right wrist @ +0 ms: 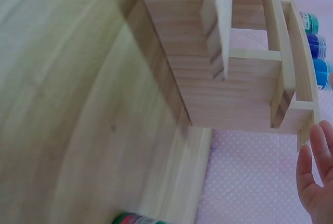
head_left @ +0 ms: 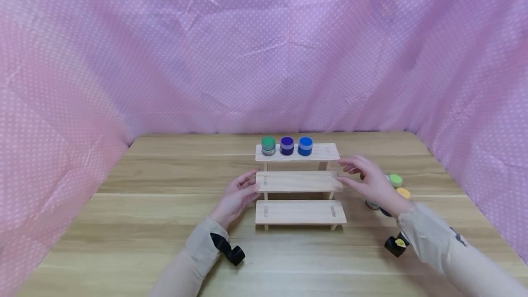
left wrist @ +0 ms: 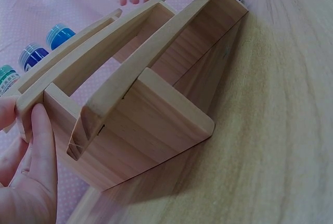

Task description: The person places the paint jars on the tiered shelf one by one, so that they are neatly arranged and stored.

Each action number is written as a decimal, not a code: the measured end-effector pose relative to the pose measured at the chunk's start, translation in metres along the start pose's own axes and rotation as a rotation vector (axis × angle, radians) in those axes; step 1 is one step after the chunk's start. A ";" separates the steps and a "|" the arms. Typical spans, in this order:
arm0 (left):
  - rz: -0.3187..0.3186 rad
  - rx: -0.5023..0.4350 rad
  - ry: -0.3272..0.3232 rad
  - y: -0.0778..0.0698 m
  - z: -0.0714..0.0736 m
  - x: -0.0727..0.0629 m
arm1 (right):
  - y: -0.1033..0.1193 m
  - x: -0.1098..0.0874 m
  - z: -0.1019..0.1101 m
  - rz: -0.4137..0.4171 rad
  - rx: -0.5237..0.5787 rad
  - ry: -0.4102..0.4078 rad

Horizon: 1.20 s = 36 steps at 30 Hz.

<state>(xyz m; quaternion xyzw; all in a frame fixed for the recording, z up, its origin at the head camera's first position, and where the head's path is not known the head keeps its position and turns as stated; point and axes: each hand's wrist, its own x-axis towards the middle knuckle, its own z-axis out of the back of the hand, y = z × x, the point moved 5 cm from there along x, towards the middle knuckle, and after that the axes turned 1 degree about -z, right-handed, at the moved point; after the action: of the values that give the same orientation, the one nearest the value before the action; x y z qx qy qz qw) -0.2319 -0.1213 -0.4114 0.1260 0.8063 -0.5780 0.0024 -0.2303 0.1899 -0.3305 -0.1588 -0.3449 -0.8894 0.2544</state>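
A three-tier wooden shelf stands on the table. On its top tier sit a green-lidded paint jar, a purple one and a blue one in a row, left of the tier's right end. My left hand holds the left end of the middle tier between thumb and fingers, closely seen in the left wrist view. At the shelf's right side, my right hand has its fingers extended, near the ends of the top and middle tiers. Nothing lies in it.
Beneath and beside the right forearm stand several more jars, among them a light green-lidded jar and a yellow-lidded jar, partly hidden. Pink dotted cloth hangs behind the wooden table and along its sides.
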 end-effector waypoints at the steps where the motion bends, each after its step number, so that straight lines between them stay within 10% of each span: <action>1: -0.003 0.001 0.004 0.000 0.000 0.000 | -0.002 -0.002 0.001 -0.008 -0.002 0.004; 36: 0.007 -0.032 0.001 -0.002 -0.002 -0.001 | -0.055 -0.084 0.058 -0.118 0.004 -0.023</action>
<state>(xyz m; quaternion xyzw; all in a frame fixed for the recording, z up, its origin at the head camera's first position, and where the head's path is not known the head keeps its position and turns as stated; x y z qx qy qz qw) -0.2315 -0.1204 -0.4093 0.1292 0.8148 -0.5651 0.0060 -0.1865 0.2942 -0.3569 -0.1479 -0.3583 -0.9004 0.1977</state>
